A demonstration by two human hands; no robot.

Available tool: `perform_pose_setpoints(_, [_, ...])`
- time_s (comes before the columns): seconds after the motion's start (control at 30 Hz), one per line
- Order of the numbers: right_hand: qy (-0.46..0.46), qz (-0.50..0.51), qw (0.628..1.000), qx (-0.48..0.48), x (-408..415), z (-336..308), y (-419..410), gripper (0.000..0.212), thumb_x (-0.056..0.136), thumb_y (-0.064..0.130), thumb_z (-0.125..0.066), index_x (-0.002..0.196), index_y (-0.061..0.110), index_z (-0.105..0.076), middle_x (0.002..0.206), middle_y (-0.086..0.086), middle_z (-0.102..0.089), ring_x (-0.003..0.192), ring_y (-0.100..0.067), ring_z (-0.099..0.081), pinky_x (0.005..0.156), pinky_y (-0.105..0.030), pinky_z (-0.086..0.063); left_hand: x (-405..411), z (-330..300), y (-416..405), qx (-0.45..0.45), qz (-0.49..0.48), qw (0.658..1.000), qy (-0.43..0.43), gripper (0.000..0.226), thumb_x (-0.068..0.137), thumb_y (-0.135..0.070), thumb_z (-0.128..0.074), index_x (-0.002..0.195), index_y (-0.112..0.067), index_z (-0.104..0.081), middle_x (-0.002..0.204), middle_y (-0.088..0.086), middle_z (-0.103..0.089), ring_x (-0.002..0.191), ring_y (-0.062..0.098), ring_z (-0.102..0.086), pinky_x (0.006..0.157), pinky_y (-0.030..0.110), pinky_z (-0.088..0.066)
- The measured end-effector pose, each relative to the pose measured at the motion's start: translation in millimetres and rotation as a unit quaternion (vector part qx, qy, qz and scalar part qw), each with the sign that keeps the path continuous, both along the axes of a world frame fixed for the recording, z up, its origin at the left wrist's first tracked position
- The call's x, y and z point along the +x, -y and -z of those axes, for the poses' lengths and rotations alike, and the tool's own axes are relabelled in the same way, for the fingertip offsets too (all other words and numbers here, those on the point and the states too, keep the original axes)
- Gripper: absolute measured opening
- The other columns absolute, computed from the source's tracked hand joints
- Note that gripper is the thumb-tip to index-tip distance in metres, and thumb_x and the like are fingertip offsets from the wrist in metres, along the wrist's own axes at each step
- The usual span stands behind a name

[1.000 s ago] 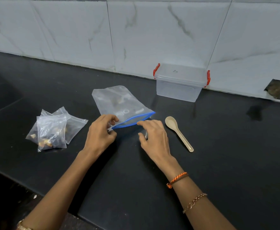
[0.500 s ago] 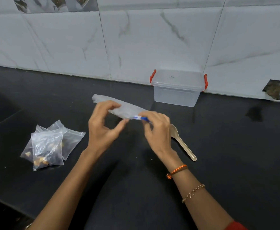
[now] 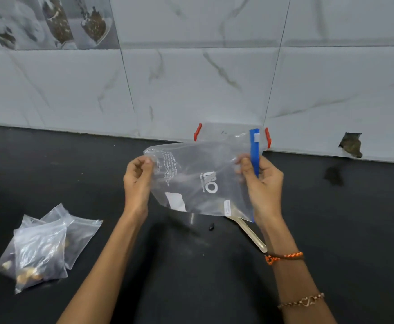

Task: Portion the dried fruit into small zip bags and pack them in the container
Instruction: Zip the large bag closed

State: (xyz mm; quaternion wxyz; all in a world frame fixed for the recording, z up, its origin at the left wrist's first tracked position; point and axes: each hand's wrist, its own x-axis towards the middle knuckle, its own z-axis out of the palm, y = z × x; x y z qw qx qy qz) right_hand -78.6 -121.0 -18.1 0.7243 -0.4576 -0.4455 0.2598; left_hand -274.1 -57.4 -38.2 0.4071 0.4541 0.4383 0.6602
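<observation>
I hold a large clear zip bag (image 3: pixel 200 181) with a blue slider strip up in the air, spread flat between both hands. My left hand (image 3: pixel 138 183) pinches its bottom edge. My right hand (image 3: pixel 262 183) grips the blue zip end. The bag looks nearly empty. Several small filled zip bags (image 3: pixel 44 246) with dried fruit lie in a pile at the left of the counter. The clear container (image 3: pixel 224 132) with red clips stands shut against the wall, partly hidden behind the bag. One dark piece of fruit (image 3: pixel 211 228) lies loose on the counter below the bag.
A beige spoon (image 3: pixel 253 236) lies on the black counter (image 3: pixel 191 277) under the bag, its bowl seen through the plastic. The tiled wall (image 3: pixel 191 78) runs along the back, with a broken hole (image 3: pixel 351 146) at the right.
The big bag has been lifted off the counter and turned upright, zip end now at the right. Both hands rose with it, and my view has tilted up.
</observation>
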Motion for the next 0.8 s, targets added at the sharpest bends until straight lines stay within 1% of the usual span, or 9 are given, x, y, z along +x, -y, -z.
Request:
perform_pose_setpoints(0.13, [-0.01, 0.039, 0.999, 0.007, 22.7, -4.5, 7.0, 0.02, 0.09, 0.008, -0.056, 0.082, 0.023, -0.065, 0.068, 0.009, -0.061, 0.06, 0.001, -0.053, 0.056, -0.012, -0.045, 16.6, -8.5, 4.8, 0.034, 0.012, 0.999, -0.006, 0.004, 0.091, -0.018, -0.056, 0.088, -0.019, -0.057, 0.08, -0.007, -0.058, 0.071, -0.002, -0.055, 0.073, 0.014, -0.046])
perform_pose_setpoints(0.2, [-0.021, 0.053, 0.998, 0.005, 33.0, -4.7, 10.1, 0.019, 0.09, 0.008, -0.057, 0.082, 0.023, -0.064, 0.063, 0.012, -0.065, 0.058, 0.001, -0.056, 0.055, -0.011, -0.046, 19.8, -12.8, 7.9, 0.075, 0.015, 0.996, -0.046, 0.004, 0.088, -0.018, -0.06, 0.085, -0.02, -0.06, 0.078, -0.006, -0.06, 0.069, -0.002, -0.056, 0.071, 0.015, -0.047])
perform_pose_setpoints(0.3, [-0.021, 0.066, 0.998, 0.002, 45.5, -5.8, 13.8, 0.016, 0.09, 0.009, -0.057, 0.082, 0.021, -0.063, 0.057, 0.016, -0.064, 0.055, 0.003, -0.057, 0.053, -0.009, -0.045, 22.5, -16.2, 6.1, 0.107, 0.023, 0.988, -0.113, 0.008, 0.083, -0.034, -0.067, 0.084, -0.026, -0.066, 0.086, 0.0, -0.065, 0.079, 0.01, -0.06, 0.075, 0.024, -0.05])
perform_pose_setpoints(0.37, [-0.012, 0.076, 0.997, -0.001, 51.4, -6.1, 15.2, 0.016, 0.09, 0.011, -0.057, 0.081, 0.022, -0.062, 0.055, 0.013, -0.061, 0.053, 0.003, -0.055, 0.052, -0.009, -0.044, 26.2, -19.1, 4.6, 0.118, 0.017, 0.982, -0.146, 0.017, 0.078, -0.046, -0.063, 0.083, -0.03, -0.065, 0.093, -0.005, -0.06, 0.085, 0.002, -0.058, 0.076, 0.018, -0.047])
perform_pose_setpoints(0.43, [0.005, 0.087, 0.996, -0.006, 55.1, -5.6, 15.8, 0.017, 0.091, 0.013, -0.057, 0.078, 0.023, -0.062, 0.057, 0.008, -0.057, 0.051, 0.001, -0.051, 0.051, -0.011, -0.043, 29.8, -22.2, 4.8, 0.123, 0.019, 0.977, -0.175, 0.017, 0.08, -0.042, -0.06, 0.08, -0.026, -0.063, 0.094, -0.009, -0.05, 0.081, -0.01, -0.051, 0.073, 0.008, -0.043])
perform_pose_setpoints(0.53, [0.044, 0.131, 0.99, -0.014, 57.8, -3.5, 14.5, 0.022, 0.091, 0.014, -0.057, 0.076, 0.029, -0.061, 0.066, 0.004, -0.059, 0.056, 0.001, -0.053, 0.057, -0.013, -0.044, 32.9, -25.8, 4.2, 0.093, 0.016, 0.982, -0.165, 0.021, 0.092, -0.026, -0.054, 0.071, -0.021, -0.055, 0.093, -0.012, -0.045, 0.079, -0.005, -0.047, 0.076, 0.01, -0.039])
perform_pose_setpoints(0.63, [0.034, 0.154, 0.987, -0.012, 54.9, -3.1, 12.7, 0.02, 0.089, 0.013, -0.06, 0.076, 0.028, -0.062, 0.065, 0.011, -0.062, 0.056, 0.005, -0.056, 0.056, -0.008, -0.043, 36.0, -27.4, 2.5, 0.055, 0.002, 0.992, -0.114, 0.028, 0.098, -0.022, -0.043, 0.07, -0.021, -0.05, 0.095, -0.014, -0.044, 0.079, -0.002, -0.045, 0.075, 0.009, -0.038])
perform_pose_setpoints(0.7, [0.013, 0.15, 0.989, -0.016, 54.8, -2.7, 13.4, 0.013, 0.088, 0.016, -0.061, 0.078, 0.024, -0.063, 0.058, 0.012, -0.064, 0.051, 0.004, -0.055, 0.049, -0.008, -0.042, 40.1, -29.1, 3.0, 0.053, -0.001, 0.995, -0.086, 0.033, 0.099, -0.025, -0.04, 0.066, -0.022, -0.046, 0.084, -0.011, -0.047, 0.07, -0.002, -0.044, 0.071, 0.014, -0.037])
perform_pose_setpoints(0.8, [0.009, 0.132, 0.991, -0.02, 58.8, -2.4, 17.6, 0.009, 0.089, 0.017, -0.06, 0.081, 0.02, -0.063, 0.054, 0.013, -0.063, 0.046, 0.002, -0.052, 0.044, -0.011, -0.041, 44.1, -32.8, 6.0, 0.08, -0.015, 0.995, -0.057, 0.042, 0.1, -0.025, -0.039, 0.059, -0.019, -0.031, 0.048, -0.015, -0.033, 0.045, 0.0, -0.029, 0.048, 0.014, -0.027])
